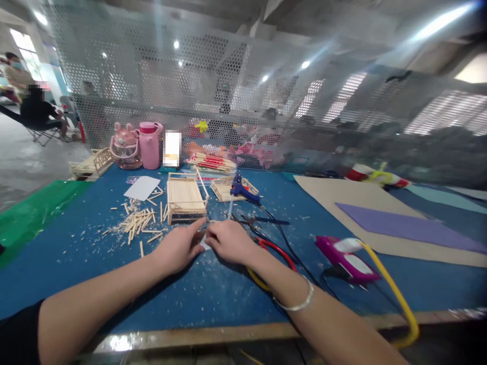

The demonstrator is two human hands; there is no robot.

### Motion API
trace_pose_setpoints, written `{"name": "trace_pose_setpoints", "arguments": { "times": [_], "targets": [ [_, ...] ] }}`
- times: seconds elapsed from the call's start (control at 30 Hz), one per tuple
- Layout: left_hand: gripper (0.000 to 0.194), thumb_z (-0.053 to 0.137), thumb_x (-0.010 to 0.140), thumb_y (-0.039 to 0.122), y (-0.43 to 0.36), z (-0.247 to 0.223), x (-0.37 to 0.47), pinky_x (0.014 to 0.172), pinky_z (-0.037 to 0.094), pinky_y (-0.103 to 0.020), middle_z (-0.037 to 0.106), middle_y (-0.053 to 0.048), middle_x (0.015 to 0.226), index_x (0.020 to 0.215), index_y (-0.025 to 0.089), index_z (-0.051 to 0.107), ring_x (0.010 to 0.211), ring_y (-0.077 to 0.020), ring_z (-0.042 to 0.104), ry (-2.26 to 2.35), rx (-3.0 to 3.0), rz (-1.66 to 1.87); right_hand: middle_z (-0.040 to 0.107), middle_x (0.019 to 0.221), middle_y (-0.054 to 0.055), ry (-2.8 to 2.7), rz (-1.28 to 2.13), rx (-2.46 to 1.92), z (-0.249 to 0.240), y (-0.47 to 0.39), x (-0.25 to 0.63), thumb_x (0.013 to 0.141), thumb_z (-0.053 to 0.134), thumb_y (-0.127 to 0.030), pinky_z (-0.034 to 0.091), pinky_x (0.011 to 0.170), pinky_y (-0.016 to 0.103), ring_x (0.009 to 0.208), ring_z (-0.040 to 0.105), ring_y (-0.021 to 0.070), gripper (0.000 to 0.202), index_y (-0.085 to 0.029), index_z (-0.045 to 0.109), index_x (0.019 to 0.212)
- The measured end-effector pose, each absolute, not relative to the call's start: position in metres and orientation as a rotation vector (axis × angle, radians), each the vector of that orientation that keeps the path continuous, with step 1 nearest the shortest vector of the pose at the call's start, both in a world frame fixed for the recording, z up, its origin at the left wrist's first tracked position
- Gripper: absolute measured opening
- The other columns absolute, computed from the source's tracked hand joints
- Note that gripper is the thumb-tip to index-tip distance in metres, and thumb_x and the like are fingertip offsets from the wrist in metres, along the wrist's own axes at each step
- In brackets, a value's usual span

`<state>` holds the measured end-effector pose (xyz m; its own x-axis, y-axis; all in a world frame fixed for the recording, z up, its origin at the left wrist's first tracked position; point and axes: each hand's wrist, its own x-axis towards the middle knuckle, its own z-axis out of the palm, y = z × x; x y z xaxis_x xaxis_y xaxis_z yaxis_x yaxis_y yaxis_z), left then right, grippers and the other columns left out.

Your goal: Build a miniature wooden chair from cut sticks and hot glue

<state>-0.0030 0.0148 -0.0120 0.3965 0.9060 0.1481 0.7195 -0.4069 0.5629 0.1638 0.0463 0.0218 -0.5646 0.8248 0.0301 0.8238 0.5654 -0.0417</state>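
Near the middle of the table, both my hands meet at a small white piece (pixel 205 243), which looks like paper and is mostly covered by fingers. My left hand (pixel 177 248) has its thumb and fingertips at the left edge of this piece, the index finger reaching forward. Curled fingers of my right hand (pixel 232 242) pinch it from the other side. Just beyond stands a small frame of wooden sticks (pixel 185 195). A blue glue gun (pixel 245 191) rests behind my right hand, beside pliers (pixel 247 221) with their jaws apart.
Loose cut sticks (pixel 139 223) and a white sheet (pixel 142 188) lie left. Pink bottles (pixel 149 147) stand at the back before a perforated metal screen (pixel 152 76). Rightward are a purple and white device (pixel 348 261), a yellow strap (pixel 395 294) and a purple sheet (pixel 407 228).
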Motion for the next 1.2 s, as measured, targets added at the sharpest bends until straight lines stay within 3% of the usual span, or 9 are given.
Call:
{"name": "trace_pose_setpoints", "arguments": {
  "times": [0.33, 0.43, 0.57, 0.73, 0.87, 0.97, 1.07, 1.13, 1.2],
  "targets": [
    [0.063, 0.057, 0.080, 0.022, 0.015, -0.014, -0.003, 0.082, 0.050, -0.037, 0.071, -0.009, 0.109, 0.139, 0.016, 0.036, 0.098, -0.0260, 0.066, 1.378, 2.232, 0.661, 0.069, 0.080, 0.009, -2.433, 0.509, -1.453, 0.018, 0.062, 0.174, 0.081, 0.052, -0.019, 0.040, 0.069, 0.027, 0.078, 0.061, 0.0175, 0.016, -0.013, 0.065, 0.074],
    [0.044, 0.059, 0.081, 0.023, 0.013, -0.010, -0.004, 0.077, 0.050, -0.032, 0.072, -0.006, 0.105, 0.125, 0.020, 0.053, 0.089, -0.0211, 0.067, 1.349, 2.238, 0.810, 0.067, 0.071, 0.004, -2.322, 0.883, -1.334, 0.016, 0.065, 0.175, 0.086, 0.047, -0.028, 0.039, 0.057, 0.021, 0.059, 0.054, 0.0100, 0.024, -0.012, 0.064, 0.079],
    [0.015, 0.061, 0.082, 0.026, 0.010, -0.004, -0.005, 0.065, 0.049, -0.026, 0.072, -0.003, 0.080, 0.091, 0.019, 0.069, 0.068, -0.0154, 0.063, 1.373, 2.205, 0.986, 0.061, 0.065, 0.000, -2.172, 1.273, -1.149, 0.014, 0.060, 0.170, 0.082, 0.048, -0.032, 0.036, 0.051, 0.019, 0.051, 0.046, 0.0060, 0.024, -0.012, 0.061, 0.076],
    [0.012, 0.060, 0.083, 0.025, 0.008, -0.004, -0.010, 0.065, 0.049, -0.024, 0.073, -0.002, 0.078, 0.083, 0.019, 0.071, 0.068, -0.0137, 0.064, 1.251, 2.143, 1.057, 0.056, 0.060, -0.003, -2.041, 1.491, -1.009, 0.017, 0.052, 0.167, 0.071, 0.060, -0.040, 0.037, 0.055, 0.020, 0.055, 0.046, 0.0059, 0.027, -0.013, 0.059, 0.068],
    [0.019, 0.051, 0.088, 0.022, 0.004, -0.004, -0.014, 0.066, 0.049, -0.025, 0.072, -0.002, 0.082, 0.089, 0.020, 0.070, 0.071, -0.0136, 0.064, 1.159, 2.238, 1.028, 0.058, 0.061, -0.002, -1.984, 1.527, -0.976, 0.018, 0.052, 0.168, 0.067, 0.064, -0.044, 0.040, 0.059, 0.023, 0.057, 0.050, 0.0074, 0.031, -0.014, 0.061, 0.068],
    [0.014, 0.056, 0.084, 0.025, 0.006, -0.001, -0.020, 0.064, 0.047, -0.027, 0.066, -0.003, 0.079, 0.092, 0.018, 0.065, 0.068, -0.0140, 0.058, 1.403, 2.149, 1.364, 0.058, 0.062, -0.002, -1.933, 1.461, -0.988, 0.016, 0.054, 0.169, 0.068, 0.063, -0.043, 0.040, 0.059, 0.024, 0.057, 0.050, 0.0081, 0.027, -0.016, 0.060, 0.069],
    [0.040, 0.066, 0.074, 0.030, 0.015, 0.000, -0.030, 0.064, 0.046, -0.029, 0.060, -0.007, 0.096, 0.110, 0.016, 0.054, 0.078, -0.0170, 0.054, 1.732, 1.824, 1.715, 0.056, 0.061, -0.003, -1.915, 1.350, -1.011, 0.017, 0.055, 0.171, 0.070, 0.063, -0.039, 0.039, 0.058, 0.026, 0.055, 0.047, 0.0087, 0.021, -0.018, 0.060, 0.069],
    [0.056, 0.069, 0.070, 0.032, 0.026, -0.002, -0.039, 0.068, 0.047, -0.032, 0.055, -0.012, 0.110, 0.118, 0.014, 0.049, 0.087, -0.0200, 0.054, 1.802, 1.761, 1.567, 0.057, 0.064, -0.002, -1.917, 1.247, -1.013, 0.020, 0.056, 0.172, 0.070, 0.064, -0.035, 0.040, 0.062, 0.028, 0.060, 0.048, 0.0104, 0.016, -0.019, 0.061, 0.067],
    [0.048, 0.069, 0.069, 0.031, 0.036, -0.005, -0.046, 0.072, 0.048, -0.036, 0.055, -0.012, 0.110, 0.112, 0.014, 0.055, 0.089, -0.0218, 0.054, 1.748, 1.782, 1.349, 0.060, 0.079, 0.002, -1.918, 1.036, -0.985, 0.022, 0.058, 0.174, 0.072, 0.064, -0.034, 0.042, 0.072, 0.032, 0.075, 0.053, 0.0143, 0.014, -0.020, 0.063, 0.067]
  ]
}}
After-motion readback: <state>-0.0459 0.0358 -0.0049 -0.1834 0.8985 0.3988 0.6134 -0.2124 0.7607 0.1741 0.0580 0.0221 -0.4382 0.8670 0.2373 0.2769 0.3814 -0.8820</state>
